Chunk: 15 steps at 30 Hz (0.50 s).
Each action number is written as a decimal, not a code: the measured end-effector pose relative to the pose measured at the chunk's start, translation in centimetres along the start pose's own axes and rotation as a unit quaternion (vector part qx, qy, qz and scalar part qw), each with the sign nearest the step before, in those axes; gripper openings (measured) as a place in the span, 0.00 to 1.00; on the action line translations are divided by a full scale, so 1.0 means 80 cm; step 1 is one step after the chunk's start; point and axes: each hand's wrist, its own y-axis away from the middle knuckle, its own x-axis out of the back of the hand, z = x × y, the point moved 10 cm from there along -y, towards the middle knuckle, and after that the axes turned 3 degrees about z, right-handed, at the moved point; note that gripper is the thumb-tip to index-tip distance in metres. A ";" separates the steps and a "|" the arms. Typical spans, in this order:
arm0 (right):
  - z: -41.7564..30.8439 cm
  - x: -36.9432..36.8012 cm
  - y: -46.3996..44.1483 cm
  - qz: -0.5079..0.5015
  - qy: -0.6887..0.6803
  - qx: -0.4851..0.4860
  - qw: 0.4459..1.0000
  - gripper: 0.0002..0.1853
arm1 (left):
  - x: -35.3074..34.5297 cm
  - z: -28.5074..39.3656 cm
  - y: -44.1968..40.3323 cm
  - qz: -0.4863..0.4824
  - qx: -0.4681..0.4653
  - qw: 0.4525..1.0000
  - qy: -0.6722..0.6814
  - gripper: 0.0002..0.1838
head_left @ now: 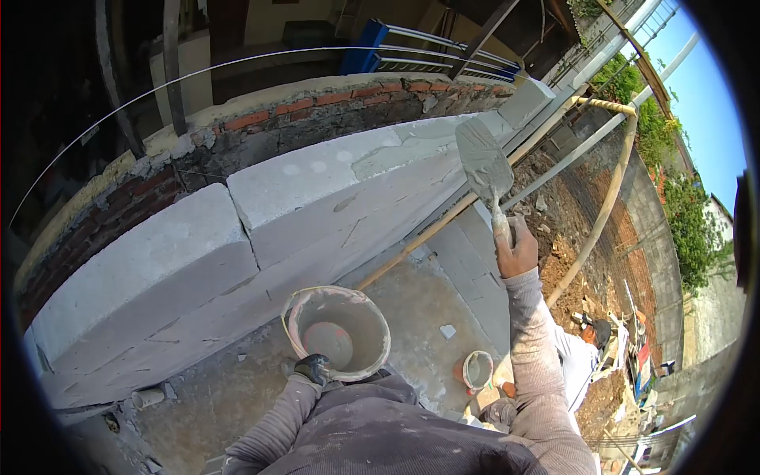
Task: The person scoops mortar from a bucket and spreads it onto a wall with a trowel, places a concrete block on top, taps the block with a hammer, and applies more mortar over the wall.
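Note:
My right hand [518, 248] is wrapped round the handle of a trowel [484, 161], whose blade points up and is coated with grey mortar. The blade shows over the far end of a wall of pale blocks [297, 178], where wet mortar [396, 150] covers part of the top. In a dark glove, my left hand [313, 368] grips the near left rim of a large bucket [376, 317]. Grey mortar lies at the bottom of that bucket.
A small bucket [478, 370] stands on the concrete floor [427, 297]. Another person [576, 356] is low down at the right. Bamboo poles [606, 206] and a long wooden pole cross the right side. A string runs above the old brick wall [245, 120].

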 end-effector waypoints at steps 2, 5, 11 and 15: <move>-0.031 0.005 -0.046 -0.004 0.102 0.040 0.994 0.16 | -0.001 0.000 -0.006 -0.024 -0.007 0.997 -0.078 0.16; -0.032 -0.014 -0.114 -0.033 0.200 0.070 0.977 0.18 | 0.001 -0.010 0.002 0.056 -0.043 0.995 -0.072 0.20; -0.092 -0.043 -0.146 -0.056 0.314 0.166 0.933 0.22 | 0.013 0.009 0.030 0.069 -0.042 0.995 -0.060 0.25; -0.109 -0.078 -0.140 -0.137 0.348 0.190 0.908 0.23 | 0.014 0.009 0.042 0.081 -0.018 0.995 -0.060 0.25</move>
